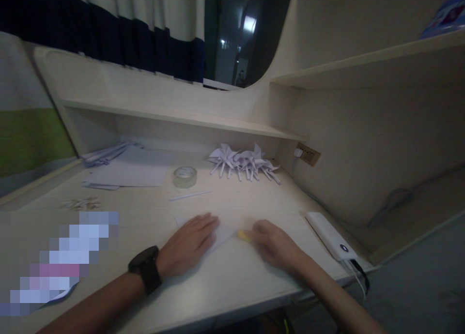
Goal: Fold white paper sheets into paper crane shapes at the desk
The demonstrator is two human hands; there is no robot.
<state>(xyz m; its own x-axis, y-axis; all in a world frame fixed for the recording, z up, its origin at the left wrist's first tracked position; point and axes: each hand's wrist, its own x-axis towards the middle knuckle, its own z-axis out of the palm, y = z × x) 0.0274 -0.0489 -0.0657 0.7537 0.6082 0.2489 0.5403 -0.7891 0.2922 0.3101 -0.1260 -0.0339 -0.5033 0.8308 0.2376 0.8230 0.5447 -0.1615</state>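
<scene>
White paper sheet [222, 233]: flat on table [232, 288], front centre, long axis left to right. Left hand [189, 244]: spread, palm pressing the sheet. Right hand [274, 244]: just beside the sheet's right tip, at small yellow item [242, 235]; blurred, grip cannot be told.

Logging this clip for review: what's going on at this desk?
A person sits at a pale desk. The left hand, with a dark watch on its wrist, lies flat on a folded white paper. The right hand is blurred beside it, with a small yellow thing at its fingertips; the grip is unclear. Behind lie a tape roll, a row of paper pinwheels and loose sheets. A white power bank lies to the right.
</scene>
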